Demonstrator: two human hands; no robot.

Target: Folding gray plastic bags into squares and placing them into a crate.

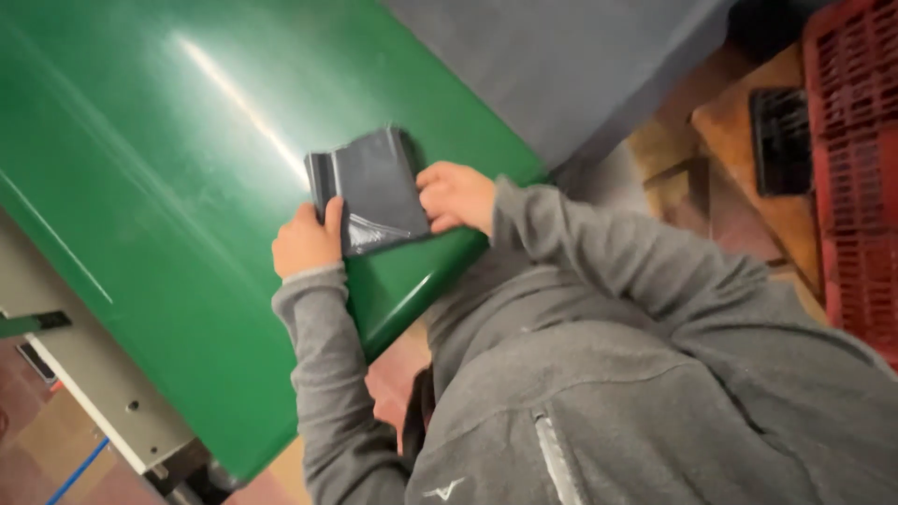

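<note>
A small grey plastic mailing bag [372, 187] lies on a shiny green table top [168, 187], close to its near edge. My left hand [307, 239] grips the bag's lower left corner, thumb on top. My right hand [456, 196] holds the bag's right edge with curled fingers. A glossy strip shows on the bag's lower flap between my hands. Both arms wear grey fleece sleeves.
A grey surface [561, 56] adjoins the green table at the top. A red plastic crate [856, 168] stands at the right on a brown floor, next to a wooden piece with a black grille [781, 140]. A pale metal frame [94, 374] runs under the table at lower left.
</note>
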